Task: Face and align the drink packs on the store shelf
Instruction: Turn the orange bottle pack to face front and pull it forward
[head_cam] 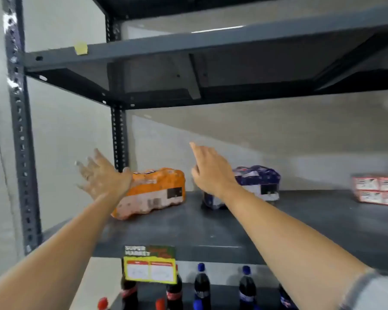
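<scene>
An orange shrink-wrapped drink pack (154,191) lies skewed at the back left of the dark shelf (211,229). A blue and white drink pack (258,184) sits to its right, also turned at an angle. My left hand (103,175) hovers open at the orange pack's left end, fingers spread, thumb at the pack's top corner. My right hand (211,168) is raised open in the gap between the two packs, in front of the blue pack's left part. Neither hand grips anything.
A red and white carton pack (377,190) stands at the shelf's far right. A price tag (150,264) hangs from the shelf's front edge. Cola bottles (202,285) stand on the level below. Another shelf board (188,48) is overhead; a perforated post (20,130) stands at left.
</scene>
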The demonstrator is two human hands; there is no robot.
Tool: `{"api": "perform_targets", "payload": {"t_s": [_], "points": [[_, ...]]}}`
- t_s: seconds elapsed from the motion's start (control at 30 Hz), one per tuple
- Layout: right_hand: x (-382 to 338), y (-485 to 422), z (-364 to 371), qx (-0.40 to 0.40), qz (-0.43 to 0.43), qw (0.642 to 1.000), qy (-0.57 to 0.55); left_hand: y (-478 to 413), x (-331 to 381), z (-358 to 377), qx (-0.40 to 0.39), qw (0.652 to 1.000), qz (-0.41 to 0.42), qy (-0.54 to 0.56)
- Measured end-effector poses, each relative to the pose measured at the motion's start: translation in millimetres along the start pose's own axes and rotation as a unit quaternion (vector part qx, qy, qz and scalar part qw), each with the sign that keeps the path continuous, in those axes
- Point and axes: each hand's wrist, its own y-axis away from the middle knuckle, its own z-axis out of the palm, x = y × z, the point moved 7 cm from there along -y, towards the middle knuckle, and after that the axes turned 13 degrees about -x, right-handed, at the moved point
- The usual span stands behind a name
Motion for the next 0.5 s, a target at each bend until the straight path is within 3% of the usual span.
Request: {"api": "perform_targets", "payload": {"t_s": [0.07, 0.13, 0.23, 0.3, 0.37, 0.5], "points": [[-12.8, -28.2, 23.8, -0.011, 0.052, 0.996, -0.076, -21.3, -22.8, 8.3, -0.081, 0.985, -0.097, 0.118], [-18.0, -53.7, 54.6, -0.063, 0.146, 0.975, -0.153, -40.2, -36.9, 28.2, -0.172, 0.945, -0.151, 0.235], [0.1, -69.1, 101.2, -0.190, 0.308, 0.886, -0.288, -47.7, -41.3, 45.2, -0.200, 0.924, -0.161, 0.283], [-1.8, -71.6, 116.8, -0.265, 0.337, 0.833, -0.351, -52.3, -43.6, 47.7, -0.197, 0.923, -0.144, 0.297], [-3.4, -72.9, 122.8, -0.279, 0.354, 0.798, -0.399, -53.5, -47.7, 45.8, -0.199, 0.918, -0.135, 0.315], [4.2, -71.1, 120.1, -0.223, 0.373, 0.786, -0.439, -53.0, -44.3, 43.5, -0.193, 0.910, -0.104, 0.353]]}}
